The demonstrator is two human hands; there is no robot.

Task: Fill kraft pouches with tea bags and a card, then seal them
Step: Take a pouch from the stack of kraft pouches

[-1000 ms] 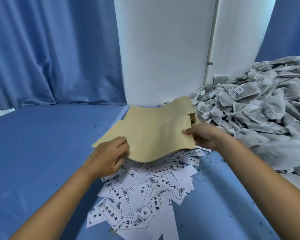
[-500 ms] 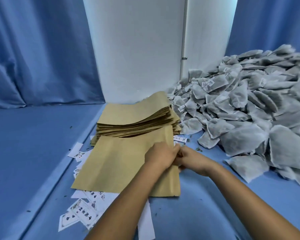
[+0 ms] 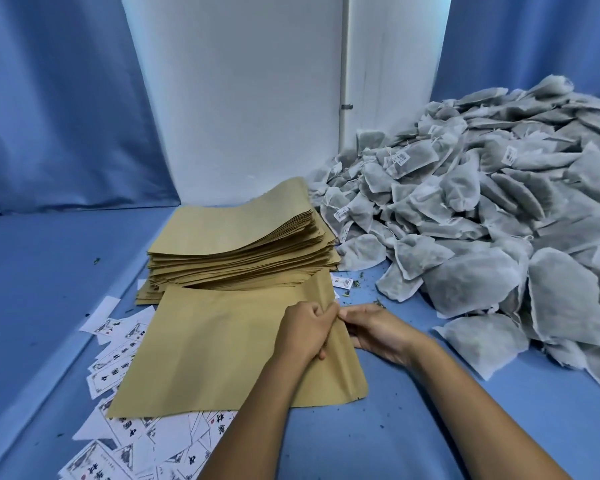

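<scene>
A flat kraft pouch (image 3: 215, 351) lies on the blue table in front of me, over scattered printed cards (image 3: 118, 344). My left hand (image 3: 305, 329) grips the pouch's right edge from the top side, fingers curled over it. My right hand (image 3: 378, 329) pinches the same edge from the right, its fingertips meeting the left hand's. Behind the pouch stands a thick stack of kraft pouches (image 3: 239, 244). A large heap of grey tea bags (image 3: 482, 216) fills the right side.
White printed cards (image 3: 125, 441) spread along the lower left under and beside the pouch. A white wall panel (image 3: 236, 91) and blue curtains (image 3: 56, 98) close off the back. Bits of loose tea dot the blue table (image 3: 413, 438).
The pouch came down from in front of the stack onto the cards. My left hand moved from its left edge to its right edge beside my right hand. The view shifted left.
</scene>
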